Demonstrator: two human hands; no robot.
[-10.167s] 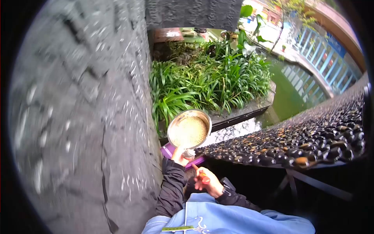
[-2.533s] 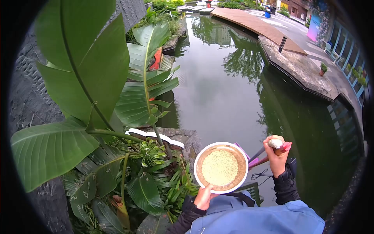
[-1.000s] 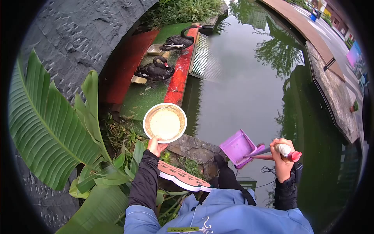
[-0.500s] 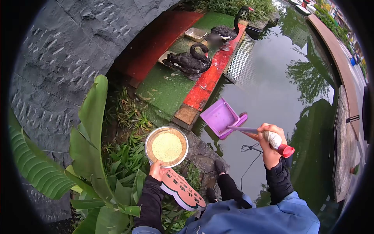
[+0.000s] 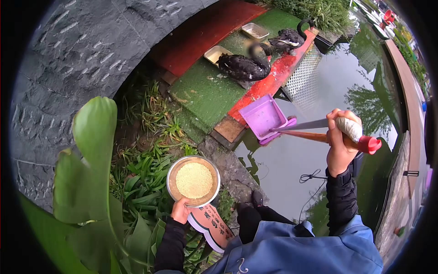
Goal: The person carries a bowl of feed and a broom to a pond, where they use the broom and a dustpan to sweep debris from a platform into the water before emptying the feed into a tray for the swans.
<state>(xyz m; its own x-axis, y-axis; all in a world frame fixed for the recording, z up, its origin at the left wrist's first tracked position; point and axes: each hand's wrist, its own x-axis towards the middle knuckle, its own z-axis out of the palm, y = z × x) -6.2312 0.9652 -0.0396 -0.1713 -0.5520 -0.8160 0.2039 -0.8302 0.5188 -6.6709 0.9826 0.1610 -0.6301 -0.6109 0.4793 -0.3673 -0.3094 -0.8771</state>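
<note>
My left hand (image 5: 180, 210) grips the near rim of a round metal bowl (image 5: 201, 199), which holds pale yellow grain (image 5: 194, 180). My right hand (image 5: 343, 145) is closed around two long handles together: one grey with a white-wrapped, red-capped end, the other wooden. At their far end a purple dustpan (image 5: 263, 118) hangs over the water's edge by the platform. Beside the pan shows part of a purple broom head (image 5: 291, 122). Two black swans sit on the platform ahead, the nearer swan (image 5: 246, 68) beside a tray and the farther swan (image 5: 289, 40) near the edge.
The green and red platform (image 5: 200, 102) carries two metal trays, a near tray (image 5: 214, 54) and a far tray (image 5: 255, 31). Pond water (image 5: 278, 160) lies to the right. Large leaves (image 5: 93, 150) and a stone wall (image 5: 86, 59) stand left. A pink sign (image 5: 214, 226) sits below the bowl.
My right hand has moved right and slightly up in view, and the dustpan has shifted up-right with it. The nearer swan has changed its neck pose. The bowl stays in my left hand.
</note>
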